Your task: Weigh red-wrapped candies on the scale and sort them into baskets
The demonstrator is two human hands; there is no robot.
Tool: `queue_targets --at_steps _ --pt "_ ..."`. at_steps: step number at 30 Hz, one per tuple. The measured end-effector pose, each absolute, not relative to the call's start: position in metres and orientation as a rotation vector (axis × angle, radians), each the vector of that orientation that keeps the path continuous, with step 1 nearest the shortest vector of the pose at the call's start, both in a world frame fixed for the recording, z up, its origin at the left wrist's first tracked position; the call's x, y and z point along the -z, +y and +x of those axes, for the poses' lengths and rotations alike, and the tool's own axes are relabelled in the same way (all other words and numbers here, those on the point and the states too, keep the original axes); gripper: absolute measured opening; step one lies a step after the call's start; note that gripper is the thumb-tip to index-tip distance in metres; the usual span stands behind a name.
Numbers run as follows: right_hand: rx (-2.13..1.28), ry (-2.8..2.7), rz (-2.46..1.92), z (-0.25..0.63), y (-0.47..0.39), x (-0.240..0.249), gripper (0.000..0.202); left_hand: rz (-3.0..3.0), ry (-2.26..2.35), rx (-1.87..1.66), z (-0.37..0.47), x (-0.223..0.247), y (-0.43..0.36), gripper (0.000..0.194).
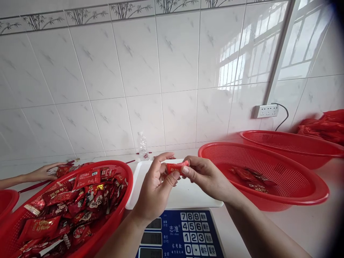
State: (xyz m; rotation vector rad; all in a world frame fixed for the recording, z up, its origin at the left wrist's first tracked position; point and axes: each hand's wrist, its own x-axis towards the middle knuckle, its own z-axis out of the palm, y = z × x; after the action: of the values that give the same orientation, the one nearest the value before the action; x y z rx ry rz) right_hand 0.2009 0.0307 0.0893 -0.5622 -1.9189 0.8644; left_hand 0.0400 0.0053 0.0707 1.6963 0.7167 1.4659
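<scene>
Between my two hands is a small red wrapped candy (176, 167), held above the white pan (188, 195) of a digital scale. My left hand (158, 186) pinches its left part between thumb and fingers. On its right end, the thumb and forefinger of my right hand (205, 175) are closed. Below my hands lies the scale's blue panel (176, 234) with number keys and small displays. To the left stands a red basket (128, 179) heaped with red packets (80, 200). On the right, another red perforated basket (301, 186) holds a few dark red packets (252, 179).
A further red basket (285, 138) stands behind at right, near red plastic bags (322, 125). A clear bottle (142, 145) is by the tiled wall. At far left, another person's hand (43, 173) touches red packets. A power strip (265, 111) hangs on the wall.
</scene>
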Motion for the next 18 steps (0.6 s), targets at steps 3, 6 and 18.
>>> queue_targets --at_steps 3,6,18 --pt "-0.878 -1.980 -0.526 0.2020 0.0308 -0.0883 0.032 1.702 0.684 -1.431 0.0397 -0.0711 0.0039 0.035" --pt "-0.906 -1.990 -0.447 0.2023 0.0299 -0.0885 0.030 1.677 0.624 -1.412 0.0404 -0.0707 0.0031 0.036" --pt "-0.636 -1.919 -0.579 0.2005 0.0248 -0.0867 0.025 1.708 0.662 -1.566 0.0397 -0.0743 0.0061 0.009"
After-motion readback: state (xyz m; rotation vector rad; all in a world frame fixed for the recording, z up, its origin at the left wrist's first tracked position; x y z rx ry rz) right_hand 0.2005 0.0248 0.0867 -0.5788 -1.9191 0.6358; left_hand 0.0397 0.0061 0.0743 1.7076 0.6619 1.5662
